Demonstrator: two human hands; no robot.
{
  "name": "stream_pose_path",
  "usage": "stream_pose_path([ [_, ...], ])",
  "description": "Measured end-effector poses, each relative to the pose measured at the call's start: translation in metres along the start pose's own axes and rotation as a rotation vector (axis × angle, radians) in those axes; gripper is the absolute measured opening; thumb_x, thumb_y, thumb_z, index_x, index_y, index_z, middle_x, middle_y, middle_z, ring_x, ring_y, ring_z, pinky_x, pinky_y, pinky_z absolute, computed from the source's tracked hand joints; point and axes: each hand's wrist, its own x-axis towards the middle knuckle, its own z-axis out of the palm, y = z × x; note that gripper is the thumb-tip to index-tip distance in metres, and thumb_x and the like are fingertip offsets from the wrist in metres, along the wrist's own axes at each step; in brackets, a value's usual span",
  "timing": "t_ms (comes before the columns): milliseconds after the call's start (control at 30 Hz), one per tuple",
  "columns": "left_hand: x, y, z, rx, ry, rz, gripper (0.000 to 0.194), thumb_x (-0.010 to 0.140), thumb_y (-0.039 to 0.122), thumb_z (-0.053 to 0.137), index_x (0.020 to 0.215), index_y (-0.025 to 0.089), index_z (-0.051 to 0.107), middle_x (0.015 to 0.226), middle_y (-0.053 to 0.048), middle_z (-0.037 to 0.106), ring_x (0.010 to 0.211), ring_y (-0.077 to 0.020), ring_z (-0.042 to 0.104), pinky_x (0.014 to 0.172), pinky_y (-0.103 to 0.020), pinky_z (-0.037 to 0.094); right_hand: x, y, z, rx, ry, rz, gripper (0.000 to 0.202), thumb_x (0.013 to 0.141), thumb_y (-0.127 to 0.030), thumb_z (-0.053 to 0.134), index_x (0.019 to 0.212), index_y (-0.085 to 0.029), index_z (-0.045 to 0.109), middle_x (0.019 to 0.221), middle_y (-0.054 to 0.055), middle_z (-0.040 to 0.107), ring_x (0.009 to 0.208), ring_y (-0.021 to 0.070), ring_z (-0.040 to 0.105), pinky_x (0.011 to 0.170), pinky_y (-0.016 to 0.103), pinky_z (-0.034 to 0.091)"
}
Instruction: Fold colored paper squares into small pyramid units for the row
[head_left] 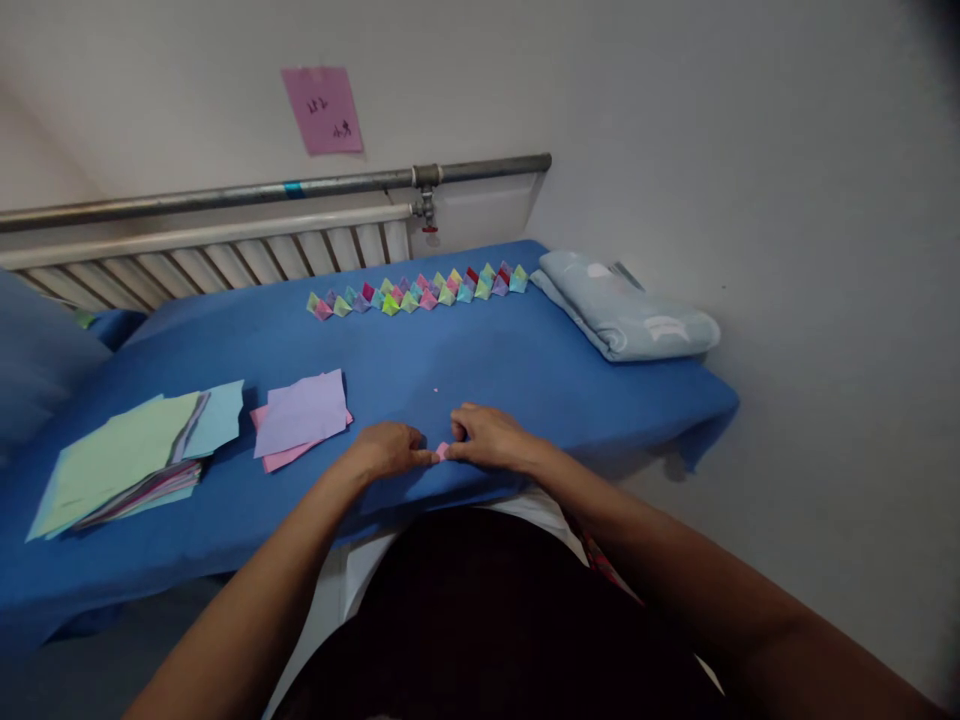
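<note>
A small folded piece of pink paper [442,452] lies near the front edge of the blue cloth, between my two hands. My left hand [391,448] is closed with fingers curled, its thumb tip at the paper's left side. From the other side my right hand [484,436] has its thumb on the paper's right edge, with the fingers bent inward. How the paper is folded is too small to make out. A tiny pink scrap [435,390] sits just beyond the hands. To the left is a short stack of purple and pink paper sheets [301,415].
A larger stack of coloured paper [127,460] lies at the far left. Toward the back are rows of folded paper pieces [420,292] in many colours. A folded light-blue blanket [626,310] rests at the right, and a radiator [225,258] with a pipe runs behind.
</note>
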Motion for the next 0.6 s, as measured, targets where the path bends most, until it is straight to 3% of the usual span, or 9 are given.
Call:
stream_pose_path([
  [200, 0.002, -0.005, -0.003, -0.031, -0.031, 0.053, 0.047, 0.082, 0.063, 0.044, 0.077, 0.021, 0.064, 0.069, -0.002, 0.061, 0.062, -0.0151, 0.050, 0.054, -0.027, 0.028, 0.001, 0.003, 0.001, 0.012, 0.000, -0.025, 0.027, 0.077, -0.046, 0.065, 0.077, -0.021, 0.055, 0.087, 0.000, 0.058, 0.067, 0.0114, 0.046, 0.055, 0.024, 0.026],
  [600, 0.008, 0.009, -0.010, -0.023, -0.085, -0.048, 0.040, 0.077, 0.057, 0.054, 0.075, 0.020, 0.068, 0.069, -0.001, 0.064, 0.062, -0.0143, 0.053, 0.053, -0.025, 0.031, -0.004, 0.004, 0.003, 0.005, 0.032, -0.046, 0.021, 0.081, -0.041, 0.061, 0.080, -0.020, 0.056, 0.089, 0.001, 0.059, 0.071, 0.0128, 0.049, 0.058, 0.025, 0.028],
])
